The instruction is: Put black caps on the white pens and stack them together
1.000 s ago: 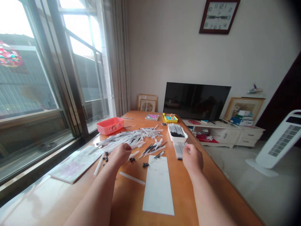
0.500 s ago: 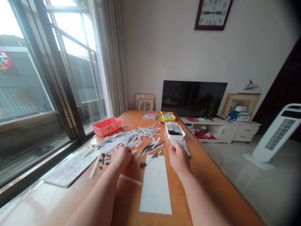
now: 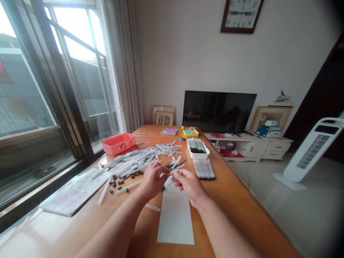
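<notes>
Now the 2 hands meet low over the wooden table [image 3: 236, 200], just above the top edge of a white paper strip [image 3: 176, 218]. The left hand [image 3: 153, 180] has its fingers curled narrowly around 1 thin white pen [image 3: 177, 170], which sticks out toward the right. The right hand [image 3: 189, 184] is beside it with bent, pinched fingers at the same pen, but I cannot tell if it really grips it.

Behind the hands lies a big loose pile of white pen barrels [image 3: 139, 159], and small black caps [image 3: 118, 181] are scattered to the left. A neat row of pens [image 3: 204, 168] lies near the right hand, with a white tray [image 3: 198, 154] of pens just behind that row. A pink basket [image 3: 118, 143] stands near the window.
</notes>
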`<state>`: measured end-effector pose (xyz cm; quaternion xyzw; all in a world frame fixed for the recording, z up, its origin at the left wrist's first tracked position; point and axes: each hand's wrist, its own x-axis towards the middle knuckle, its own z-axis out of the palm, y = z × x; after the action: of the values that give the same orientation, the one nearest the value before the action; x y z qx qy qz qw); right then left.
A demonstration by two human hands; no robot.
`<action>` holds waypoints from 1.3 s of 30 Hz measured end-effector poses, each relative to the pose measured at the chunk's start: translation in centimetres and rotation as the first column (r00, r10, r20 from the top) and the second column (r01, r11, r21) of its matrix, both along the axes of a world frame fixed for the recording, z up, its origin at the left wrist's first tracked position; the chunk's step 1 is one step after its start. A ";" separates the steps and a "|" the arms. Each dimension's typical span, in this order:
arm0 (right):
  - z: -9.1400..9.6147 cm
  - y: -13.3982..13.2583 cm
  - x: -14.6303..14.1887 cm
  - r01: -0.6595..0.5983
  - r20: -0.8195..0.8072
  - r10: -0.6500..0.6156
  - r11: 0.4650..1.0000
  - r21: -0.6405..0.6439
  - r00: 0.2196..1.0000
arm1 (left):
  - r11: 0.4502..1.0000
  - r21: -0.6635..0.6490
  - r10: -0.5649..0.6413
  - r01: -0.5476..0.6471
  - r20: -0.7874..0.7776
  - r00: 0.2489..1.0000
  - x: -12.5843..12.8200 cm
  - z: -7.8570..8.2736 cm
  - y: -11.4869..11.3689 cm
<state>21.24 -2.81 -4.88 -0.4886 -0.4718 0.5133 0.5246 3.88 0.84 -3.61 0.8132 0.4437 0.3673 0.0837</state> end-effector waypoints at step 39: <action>0.7 1.3 3.5 0.518 -0.176 -0.510 0.855 -0.002 0.842 | 0.823 -0.066 0.479 -0.564 -0.454 0.751 -3.3 -0.2 1.3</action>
<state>24.78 -1.50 -4.14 -0.5394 -0.2888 0.3828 0.6922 0.59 2.17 -3.78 0.7024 0.6954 0.1470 -0.0386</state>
